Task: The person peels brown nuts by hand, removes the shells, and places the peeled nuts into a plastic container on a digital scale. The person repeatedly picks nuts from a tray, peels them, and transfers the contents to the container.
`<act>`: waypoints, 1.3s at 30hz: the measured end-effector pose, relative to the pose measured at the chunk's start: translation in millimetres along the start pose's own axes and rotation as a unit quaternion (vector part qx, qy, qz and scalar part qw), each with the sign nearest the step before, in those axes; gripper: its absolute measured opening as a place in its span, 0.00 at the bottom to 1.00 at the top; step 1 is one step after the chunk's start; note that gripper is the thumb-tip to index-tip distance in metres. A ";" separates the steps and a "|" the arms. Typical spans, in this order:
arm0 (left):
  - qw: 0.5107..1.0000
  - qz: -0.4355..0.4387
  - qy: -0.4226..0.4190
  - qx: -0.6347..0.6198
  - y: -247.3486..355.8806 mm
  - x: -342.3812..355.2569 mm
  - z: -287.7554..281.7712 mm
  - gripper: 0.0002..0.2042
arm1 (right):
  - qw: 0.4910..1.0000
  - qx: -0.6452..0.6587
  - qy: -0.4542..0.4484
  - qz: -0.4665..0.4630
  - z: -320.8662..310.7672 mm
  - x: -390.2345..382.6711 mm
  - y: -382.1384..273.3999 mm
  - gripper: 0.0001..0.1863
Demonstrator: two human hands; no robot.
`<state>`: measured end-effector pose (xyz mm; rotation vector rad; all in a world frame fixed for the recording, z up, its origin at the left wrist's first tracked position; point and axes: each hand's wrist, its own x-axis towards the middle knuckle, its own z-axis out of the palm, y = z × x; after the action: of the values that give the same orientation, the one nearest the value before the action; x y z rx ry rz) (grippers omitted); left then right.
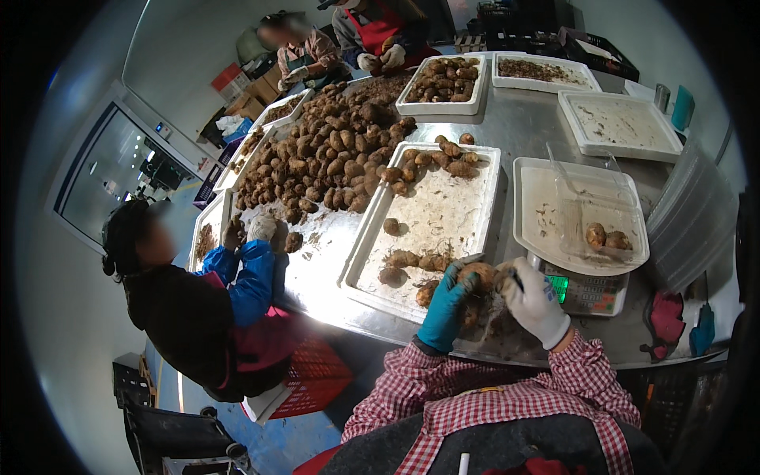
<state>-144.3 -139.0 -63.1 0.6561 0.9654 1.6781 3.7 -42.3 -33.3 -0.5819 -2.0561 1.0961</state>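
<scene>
Shiny metal table (522, 127) is being used for sorting. One brown tuber (480, 275) is being gripped tight between the left hand (446, 305) and right hand (535, 303), white tray (372, 229) just beyond.

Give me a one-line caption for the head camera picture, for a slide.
Gloved left hand holds a brown tuber while the right hand works on it, beside a white tray and a scale.

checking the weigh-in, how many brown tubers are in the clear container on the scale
2. Both tubers sit side by side in the near right corner of the clear container, which rests on the white tray over the scale. None seem hidden.
</scene>
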 end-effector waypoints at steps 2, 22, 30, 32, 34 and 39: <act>0.999 -0.006 -0.012 0.032 -1.1 -1.3 -0.9 0.21 | 0.997 -0.042 -0.061 -0.015 3.1 -3.2 14.4 0.16; 0.998 0.034 0.000 0.060 9.8 -6.4 -12.8 0.27 | 0.996 -0.038 -0.080 0.009 24.7 7.8 4.0 0.16; 0.999 0.000 0.029 -0.038 5.2 -3.3 -27.6 0.24 | 0.994 0.067 -0.067 0.051 29.5 7.7 6.2 0.09; 0.997 0.027 0.053 -0.054 2.9 0.6 -38.2 0.24 | 0.997 0.040 -0.049 0.040 30.2 7.5 13.7 0.07; 0.991 0.040 0.072 -0.103 1.2 2.9 -46.5 0.24 | 0.999 -0.011 -0.041 0.033 27.8 9.4 19.2 0.05; 0.994 0.014 0.047 -0.101 1.7 0.9 -48.7 0.22 | 0.997 0.011 -0.057 0.046 32.4 12.9 7.3 0.15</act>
<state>-184.6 -151.9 -87.2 0.4612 0.8418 1.8176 -29.0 -46.5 -46.8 -0.6207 -2.1296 1.2278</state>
